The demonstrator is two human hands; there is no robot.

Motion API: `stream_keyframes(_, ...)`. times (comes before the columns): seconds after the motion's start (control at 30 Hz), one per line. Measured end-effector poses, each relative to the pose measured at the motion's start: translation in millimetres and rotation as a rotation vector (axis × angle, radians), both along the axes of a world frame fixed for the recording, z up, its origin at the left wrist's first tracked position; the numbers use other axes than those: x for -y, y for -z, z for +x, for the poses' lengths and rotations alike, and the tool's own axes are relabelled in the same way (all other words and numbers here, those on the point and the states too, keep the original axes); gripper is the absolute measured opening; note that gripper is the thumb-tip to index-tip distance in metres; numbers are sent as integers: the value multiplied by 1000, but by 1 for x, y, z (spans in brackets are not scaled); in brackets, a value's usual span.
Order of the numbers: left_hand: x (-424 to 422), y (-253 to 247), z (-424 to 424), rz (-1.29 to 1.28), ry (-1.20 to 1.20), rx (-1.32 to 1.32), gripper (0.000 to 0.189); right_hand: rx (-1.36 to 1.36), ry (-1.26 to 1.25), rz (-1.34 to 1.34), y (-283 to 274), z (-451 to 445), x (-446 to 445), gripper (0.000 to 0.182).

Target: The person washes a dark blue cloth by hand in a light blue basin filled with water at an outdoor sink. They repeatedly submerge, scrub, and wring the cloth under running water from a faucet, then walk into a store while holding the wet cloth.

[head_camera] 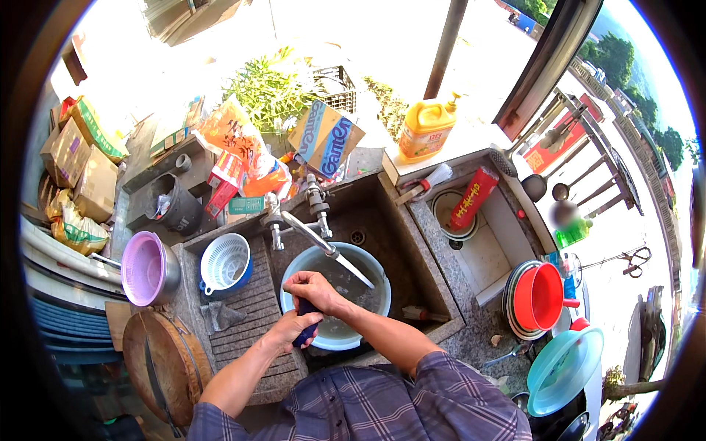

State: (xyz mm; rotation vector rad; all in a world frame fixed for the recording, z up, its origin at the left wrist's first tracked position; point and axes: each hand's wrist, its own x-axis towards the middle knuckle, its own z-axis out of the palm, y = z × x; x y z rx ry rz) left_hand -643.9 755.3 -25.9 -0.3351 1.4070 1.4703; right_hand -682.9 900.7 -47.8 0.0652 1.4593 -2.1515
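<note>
Over the near left part of a light blue plastic basin (384, 308), my left hand (287, 331) is closed around a dark purple item (306, 325), perhaps an eggplant. My right hand (314, 292) touches its upper end, with thumb and fingertips pinched together; whether something small is between them cannot be told. The basin stands in a stone sink (411, 248) and holds cloudy water. From the metal faucet (311, 234) a white stream runs into it.
A white and blue colander (225, 264) and a grey rag (220, 318) lie on the ribbed drainboard (259, 353). At left, a knife (156, 380) rests on a round wooden chopping block (132, 342). A red plastic ladle (538, 297) tops stacked bowls at right, near a turquoise basin (568, 375).
</note>
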Motion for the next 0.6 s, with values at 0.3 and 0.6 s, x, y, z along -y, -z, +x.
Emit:
stream_keyframes(0.3, -5, 118, 17, -505, 287, -396, 39, -238, 49, 798, 85, 18, 29, 30)
stream_keyframes(0.6, 47, 126, 62, -791, 179, -438, 52, -109, -43, 652, 148, 74, 19, 66)
